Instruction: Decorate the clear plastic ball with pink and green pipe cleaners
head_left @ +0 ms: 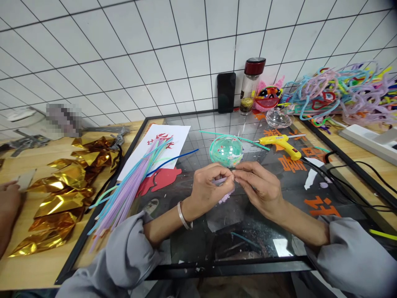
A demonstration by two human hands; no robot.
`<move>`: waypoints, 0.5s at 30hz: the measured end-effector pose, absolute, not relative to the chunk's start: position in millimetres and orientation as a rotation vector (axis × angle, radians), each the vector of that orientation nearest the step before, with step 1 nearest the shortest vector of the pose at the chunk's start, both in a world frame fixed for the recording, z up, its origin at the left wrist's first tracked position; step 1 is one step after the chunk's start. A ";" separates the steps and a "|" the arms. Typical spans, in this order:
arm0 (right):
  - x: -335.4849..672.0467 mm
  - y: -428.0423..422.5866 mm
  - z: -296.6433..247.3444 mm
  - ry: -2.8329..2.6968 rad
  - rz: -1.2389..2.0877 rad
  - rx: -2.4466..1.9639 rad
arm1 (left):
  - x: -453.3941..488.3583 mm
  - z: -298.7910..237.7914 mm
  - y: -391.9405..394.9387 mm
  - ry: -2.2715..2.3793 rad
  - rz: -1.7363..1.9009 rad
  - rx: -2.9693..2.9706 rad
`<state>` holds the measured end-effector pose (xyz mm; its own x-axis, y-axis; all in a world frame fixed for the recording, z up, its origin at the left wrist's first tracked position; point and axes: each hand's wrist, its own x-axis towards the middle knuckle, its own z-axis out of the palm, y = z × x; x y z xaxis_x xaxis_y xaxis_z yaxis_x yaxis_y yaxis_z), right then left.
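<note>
Grey sleeves (124, 248) up front, L hand (208, 184) pinches a lilac fuzzy stem (218, 181) btwn/below its fingers, R hand (263, 185) fingertips bunched alongside, hold unclear; stem's prob. light, soft, bendy, best gripped nr tip.

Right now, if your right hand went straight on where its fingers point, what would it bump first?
The left hand, most likely: the right hand points toward it, though depth is unclear.
</note>
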<state>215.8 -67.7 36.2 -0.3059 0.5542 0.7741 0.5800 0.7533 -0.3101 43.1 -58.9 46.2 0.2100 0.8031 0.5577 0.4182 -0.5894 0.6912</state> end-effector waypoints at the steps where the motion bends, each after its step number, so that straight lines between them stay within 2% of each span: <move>1: 215.5 -68.0 36.2 -1.978 -0.028 -0.864 | 43.1 46.3 -59.0 1.136 1.346 2.106; 15: 215.8 -72.0 39.1 -2.016 0.074 -0.852 | 40.8 47.7 -59.2 1.063 1.335 2.122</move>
<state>215.8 -72.0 39.1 -0.3413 0.5933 0.7290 0.5386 0.7591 -0.3656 40.8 -59.2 47.7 0.2484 0.7817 0.5721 0.3831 -0.6217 0.6832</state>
